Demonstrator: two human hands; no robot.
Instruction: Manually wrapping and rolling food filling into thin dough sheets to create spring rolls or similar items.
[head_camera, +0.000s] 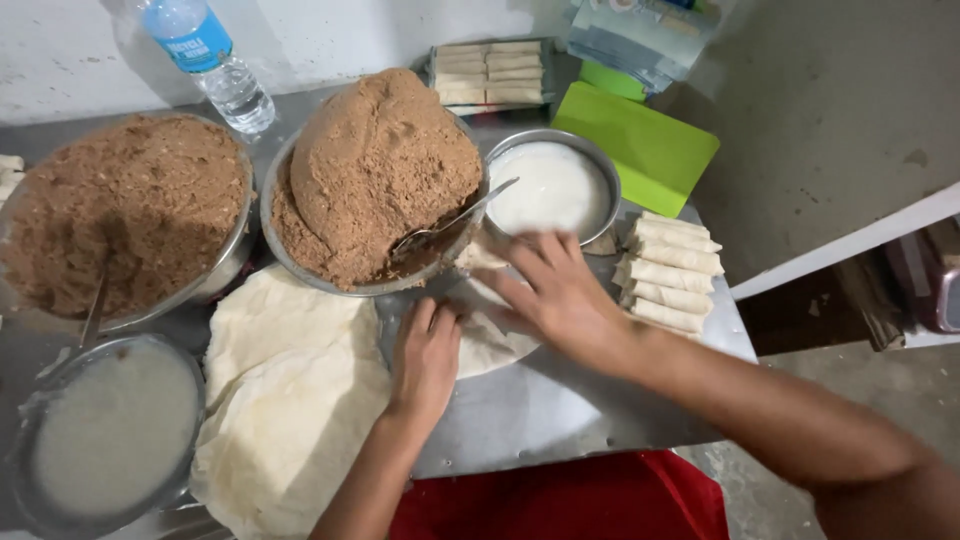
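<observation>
Head view is looking down on a metal desk (560, 410), with a red cloth (570, 500) lying at its nearest edge. Both hands are resting on a thin pale wrapper sheet (490, 345) that is lying flat on the desk just in front of the middle bowl. The left hand (427, 355) is pressing down on the sheet's near left part with fingers close together and slightly curled. The right hand (555, 290) is lying across the sheet's far right part, fingers spread and flat; neither hand is gripping anything. To the left, a stack of round wrapper sheets (285, 400) is sitting on the desk, and beside it a steel bowl of whitish paste (110, 430). To the right of the hands, a pile of finished pale rolls (670, 275) is lying near the desk edge. Farther back, a bowl heaped with brown filling (375, 175) is holding a spoon (450, 222), with a second bowl of brown filling (120, 215) at its left and a smaller bowl of white paste (552, 185) at its right. Behind these, a green board (640, 145), a tray of rolls (490, 75) and a plastic water bottle (210, 60) are standing near the wall.
</observation>
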